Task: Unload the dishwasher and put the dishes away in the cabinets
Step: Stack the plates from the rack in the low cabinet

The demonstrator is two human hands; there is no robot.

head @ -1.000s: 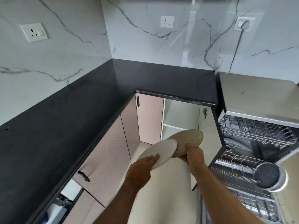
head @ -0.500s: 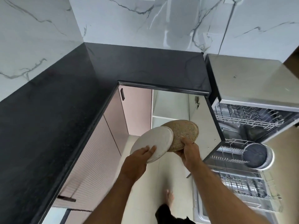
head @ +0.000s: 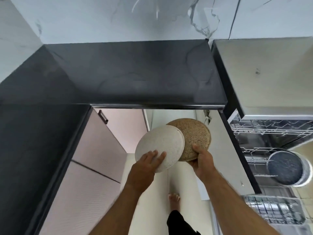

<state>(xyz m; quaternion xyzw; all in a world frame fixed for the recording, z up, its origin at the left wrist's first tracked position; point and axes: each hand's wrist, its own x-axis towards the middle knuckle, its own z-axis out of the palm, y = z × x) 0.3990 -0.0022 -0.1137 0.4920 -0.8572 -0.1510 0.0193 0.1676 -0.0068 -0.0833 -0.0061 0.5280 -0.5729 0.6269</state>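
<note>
My left hand [head: 149, 161] holds a white speckled plate [head: 160, 148] by its lower edge, fingers spread over its face. A brown speckled plate [head: 194, 133] sits partly behind it, gripped at its lower rim by my right hand [head: 201, 160]. Both plates are tilted and overlap in front of the open corner cabinet [head: 172, 114] under the black countertop [head: 135, 73]. To the right the dishwasher [head: 271, 133] stands open with its racks pulled out. A dark blue plate [head: 286, 168] stands on edge in the middle rack.
Pink cabinet doors [head: 101, 150] run along the left under the counter; one door with a dark handle [head: 103, 117] stands open. My bare foot [head: 174, 200] is on the light floor below the plates. The marble wall [head: 118, 19] rises behind the counter.
The view has tilted down and closer to the counter. Both hands have kept hold of their plates, which stay overlapped in front of the open cabinet. My foot has come into view.
</note>
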